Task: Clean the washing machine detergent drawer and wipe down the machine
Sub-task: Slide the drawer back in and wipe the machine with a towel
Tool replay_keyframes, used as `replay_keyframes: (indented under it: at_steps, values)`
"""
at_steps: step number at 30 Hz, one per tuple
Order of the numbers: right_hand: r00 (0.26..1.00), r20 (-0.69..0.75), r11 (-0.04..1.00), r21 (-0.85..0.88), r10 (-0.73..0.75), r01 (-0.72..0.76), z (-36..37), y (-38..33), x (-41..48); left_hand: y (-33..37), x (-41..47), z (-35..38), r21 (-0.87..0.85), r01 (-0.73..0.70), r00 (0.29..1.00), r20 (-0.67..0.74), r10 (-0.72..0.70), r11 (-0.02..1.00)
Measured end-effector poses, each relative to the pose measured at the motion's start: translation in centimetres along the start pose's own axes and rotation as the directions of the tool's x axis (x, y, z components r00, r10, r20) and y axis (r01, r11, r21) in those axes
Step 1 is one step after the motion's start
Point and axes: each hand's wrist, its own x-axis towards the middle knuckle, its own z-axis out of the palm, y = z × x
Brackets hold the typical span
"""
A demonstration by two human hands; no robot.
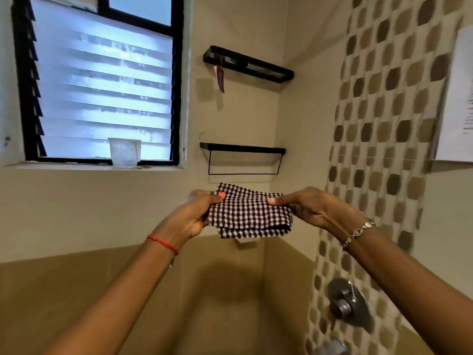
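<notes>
Folded checked cloth [249,213] stretches between both hands, left hand [195,213] and right hand [312,208] pinching its ends.

A home bathroom: tiled walls [378,129], shower valve [348,302], louvred window [102,80]

Cloth [248,213] — checked dark and white, folded, held up level before a tiled corner. Left grip [194,213] pinches its left edge, thumb on top; right grip [314,208] pinches its right edge. Red thread [162,244] on left wrist, bracelet [358,233] on right. Louvred window [102,80], black frame; clear cup [125,152] on its sill. Upper shelf [248,64] and lower shelf [243,155], black, on the back wall — tag [219,78] hangs from the upper. Metal tap [348,301] on the patterned right wall; paper [458,98] higher up.
</notes>
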Motion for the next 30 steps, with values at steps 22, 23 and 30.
replay_keyframes:
  at_steps: [22,23,30]
  values:
    - [0.657,-0.04,0.574,-0.53,-0.752,0.624,-2.7,-6.4,36.2,6.0,33.2,2.8,0.591,-0.429,0.838,-0.021,0.545,0.683]
    - [0.637,-0.04,0.55,-0.548,-0.77,0.63,-2.7,-7.0,37.8,6.7,34.3,3.0,0.619,-0.406,0.851,-0.013,0.525,0.672]
    - [0.593,0.057,0.438,-0.618,-0.803,0.653,-2.2,-9.3,46.9,10.7,40.9,2.8,0.783,-0.285,0.888,-0.001,0.46,0.553]
